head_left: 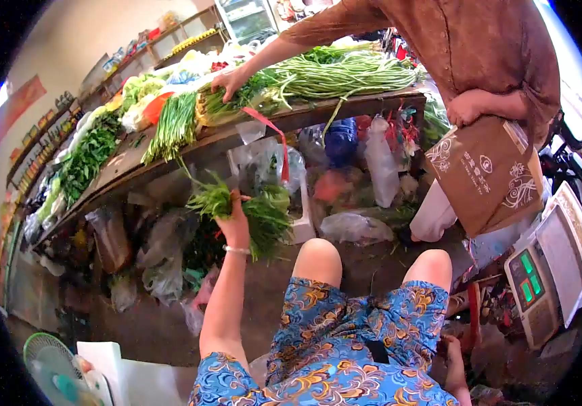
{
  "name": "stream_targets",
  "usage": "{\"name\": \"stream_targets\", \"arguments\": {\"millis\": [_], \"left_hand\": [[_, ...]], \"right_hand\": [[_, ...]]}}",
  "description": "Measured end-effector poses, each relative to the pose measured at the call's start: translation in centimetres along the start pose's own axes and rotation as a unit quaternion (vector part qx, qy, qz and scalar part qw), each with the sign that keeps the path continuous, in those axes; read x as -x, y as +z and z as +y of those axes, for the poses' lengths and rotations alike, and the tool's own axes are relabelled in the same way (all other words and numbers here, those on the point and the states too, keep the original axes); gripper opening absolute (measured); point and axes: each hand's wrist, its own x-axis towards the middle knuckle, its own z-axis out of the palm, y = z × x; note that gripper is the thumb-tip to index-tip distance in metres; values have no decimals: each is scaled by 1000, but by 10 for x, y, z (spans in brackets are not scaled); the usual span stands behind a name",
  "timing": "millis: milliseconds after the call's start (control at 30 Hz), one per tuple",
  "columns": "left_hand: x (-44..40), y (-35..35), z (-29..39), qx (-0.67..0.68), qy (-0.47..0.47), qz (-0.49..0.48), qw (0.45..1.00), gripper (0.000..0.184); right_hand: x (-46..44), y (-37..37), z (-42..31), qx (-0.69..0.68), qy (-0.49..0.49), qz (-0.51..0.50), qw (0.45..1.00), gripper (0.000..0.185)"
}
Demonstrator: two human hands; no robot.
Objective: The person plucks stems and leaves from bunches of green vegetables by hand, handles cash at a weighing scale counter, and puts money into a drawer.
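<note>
My left hand (235, 224) is closed around a bunch of feathery greens (269, 220), held in front of the stall's lower shelf. The leaves stick out on both sides of my fingers. Low at my right side, beside my thigh, is my right hand (451, 353); its fingers are small and dim, and I cannot make out whether it grips anything. Above my left hand, a bundle of thin green stalks (174, 125) overhangs the edge of the wooden table (118, 166). A red ribbon (279, 135) hangs from that edge.
Across the table, a person in brown reaches one hand (232, 82) onto the vegetables and holds a brown paper bag (484, 172). Long beans (352, 73) lie at the back. A scale (538, 277) stands right, a fan (54, 369) lower left. Plastic bags (355, 229) crowd underneath.
</note>
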Motion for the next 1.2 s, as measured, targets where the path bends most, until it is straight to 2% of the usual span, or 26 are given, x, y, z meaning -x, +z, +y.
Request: {"name": "stream_targets", "arguments": {"millis": [67,167,233,333,367,433,500,533,567,633,700,733,767,833,967,1000,1033,1067,1200], "left_hand": [[0,19,6,-15,-16,-16,1000,21],[3,48,-3,-47,-57,-49,996,22],[9,76,-40,32,-35,-42,998,18],[24,111,-26,15,4,-93,996,15],[29,125,-40,79,-54,-100,990,15],[46,156,-68,267,-127,-85,952,18],[59,168,-43,142,-103,-104,979,18],[66,171,-41,50,-67,-127,988,18],[75,177,-46,83,-149,-127,977,18],[94,190,-56,165,-198,-107,960,18],[110,198,-78,163,-173,-168,957,17],[115,204,-69,231,-154,-149,949,18],[118,207,-57,223,-187,-140,946,22],[116,204,-47,86,-195,-214,953,29],[125,207,-33,57,-182,-226,955,32],[129,210,-35,95,-179,-222,954,31],[132,212,-37,133,-176,-217,951,31],[131,213,-31,117,-187,-213,952,30],[138,216,-38,87,-165,-243,952,27]], "right_hand": [[-35,-33,18,97,23,3,995,29],[-95,-93,54,165,36,36,985,23],[-133,-125,73,173,23,73,982,19],[-148,-129,63,172,-23,89,981,21],[-146,-120,49,170,-61,90,979,25],[-133,-98,16,167,-70,94,979,20],[-126,-66,-19,197,-161,128,959,21],[-124,-50,-38,187,-170,120,960,21],[-124,-34,-58,177,-178,113,961,21],[-128,3,-99,229,-268,68,933,20],[-127,60,-135,214,-319,64,921,19],[-128,88,-152,223,-323,44,919,19],[-133,114,-166,231,-328,24,916,20],[-153,158,-181,267,-329,-35,905,22],[-198,237,-178,325,-363,-156,859,24],[-213,244,-165,305,-355,-168,868,25],[-227,250,-152,284,-347,-180,875,25],[-230,252,-140,320,-326,-155,876,26],[-254,231,-104,388,-287,-183,857,30]]}}
